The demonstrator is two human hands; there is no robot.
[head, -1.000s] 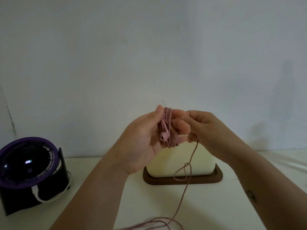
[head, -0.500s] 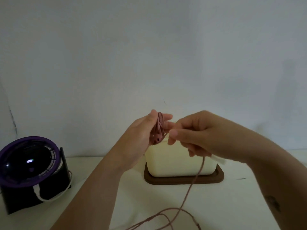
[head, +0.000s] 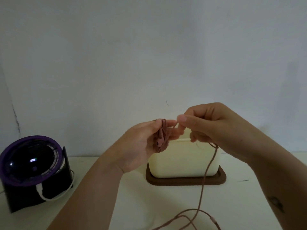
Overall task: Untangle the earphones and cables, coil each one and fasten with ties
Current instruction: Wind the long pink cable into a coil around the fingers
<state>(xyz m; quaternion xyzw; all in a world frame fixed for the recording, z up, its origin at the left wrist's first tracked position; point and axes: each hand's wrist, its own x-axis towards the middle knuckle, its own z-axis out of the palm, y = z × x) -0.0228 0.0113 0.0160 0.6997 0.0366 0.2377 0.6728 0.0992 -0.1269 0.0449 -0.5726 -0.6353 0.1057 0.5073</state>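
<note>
My left hand is raised above the table with a coil of pink earphone cable wound round its fingers; an earbud shows in the coil. Just to the right, my right hand pinches the free strand of the same cable between thumb and fingers, close to the coil. From that hand the loose cable hangs down in front of the box and loops on the white table at the bottom edge, where an inline piece shows. No ties are in view.
A cream box on a brown tray stands at the back against the wall, behind my hands. A purple and black fan with a white cord sits at the far left of the table.
My right hand has risen and swung over towards the coil, carrying the strand round my left fingers. The slack on the table has shortened and shifted right.
</note>
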